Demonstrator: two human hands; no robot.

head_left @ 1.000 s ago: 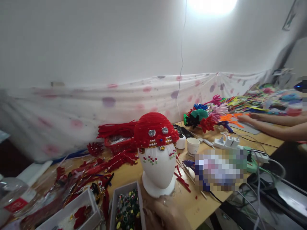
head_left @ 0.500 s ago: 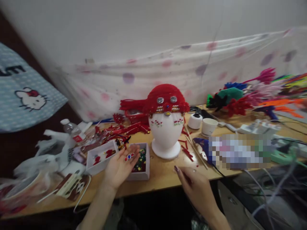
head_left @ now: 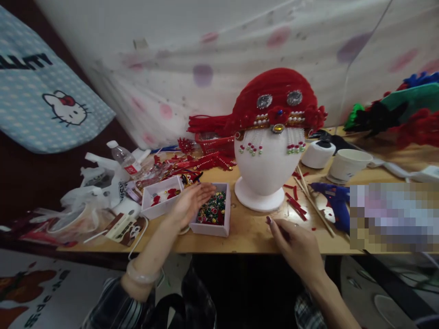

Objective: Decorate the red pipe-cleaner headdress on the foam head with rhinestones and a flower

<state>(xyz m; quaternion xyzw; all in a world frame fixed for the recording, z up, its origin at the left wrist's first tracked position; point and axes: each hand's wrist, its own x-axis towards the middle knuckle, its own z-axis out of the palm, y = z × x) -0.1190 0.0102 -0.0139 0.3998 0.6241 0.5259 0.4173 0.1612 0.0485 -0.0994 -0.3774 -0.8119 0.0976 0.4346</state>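
My left hand (head_left: pixel 190 205) reaches over the left rim of a white box (head_left: pixel 227 214) of small coloured gems (head_left: pixel 211 209). Its fingers are stretched out and the palm is tipped towards the box; no gems show on it. My right hand (head_left: pixel 297 244) hovers by the table's front edge, fingers curled and thumb forward. Whether anything small is pinched in it is hidden. Between and behind the hands stands a white mannequin head (head_left: pixel 267 160), wearing a red headpiece (head_left: pixel 274 89) with silver discs, pearls, a yellow stone and hanging bead strands.
Left are a second white box (head_left: pixel 148 206) with red pieces, a plastic bottle (head_left: pixel 124 157) and plastic bags (head_left: pixel 82 210). Right of the head lie wooden sticks (head_left: pixel 313 201), red scraps (head_left: pixel 295 206), a blue glue gun (head_left: pixel 338 201), a paper cup (head_left: pixel 348 165) and a white spool (head_left: pixel 318 154).
The view has moved closer to the head. My left palm, which held a blue gem and two red ones, has tipped over the gem box and they are out of sight. My right hand stays curled.
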